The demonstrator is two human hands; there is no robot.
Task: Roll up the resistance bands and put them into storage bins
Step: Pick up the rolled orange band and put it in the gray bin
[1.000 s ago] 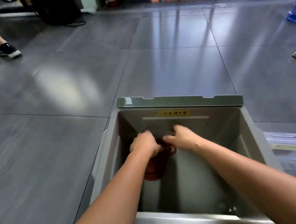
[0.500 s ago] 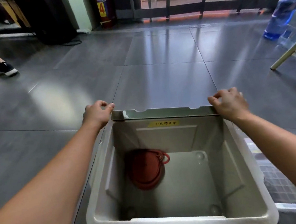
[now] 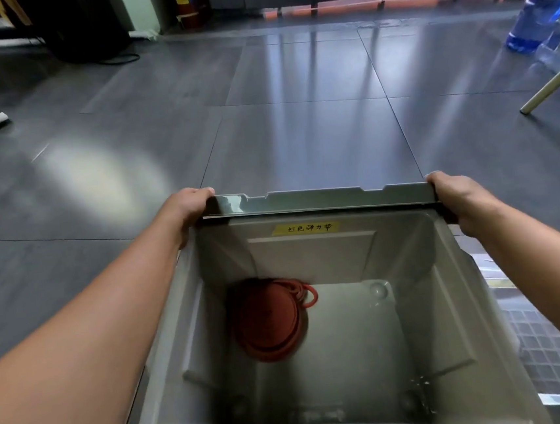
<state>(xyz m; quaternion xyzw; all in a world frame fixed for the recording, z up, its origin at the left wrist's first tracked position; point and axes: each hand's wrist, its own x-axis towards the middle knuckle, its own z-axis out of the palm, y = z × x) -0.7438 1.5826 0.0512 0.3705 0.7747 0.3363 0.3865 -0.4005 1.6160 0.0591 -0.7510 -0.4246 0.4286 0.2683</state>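
Both hands are curling over the far corners of the grey lid (image 3: 318, 199), the left hand (image 3: 187, 208) at ten o'clock of the storage bin (image 3: 451, 298) and the right hand (image 3: 458, 198) at two o'clock. Their fingers are wrapping its edge, likely so the folded-back flap can be swung evenly over the opening. Inside, the red resistance band (image 3: 268, 319) is lying rolled on the bin's bottom, toward the ten o'clock corner, coiled flat so it is taking little room. A yellow label (image 3: 307, 228) on the far inner wall is showing 红色弹力带, "red elastic band", matching the contents. Far off, near twelve o'clock, a fire extinguisher (image 3: 189, 12) is showing a 4.
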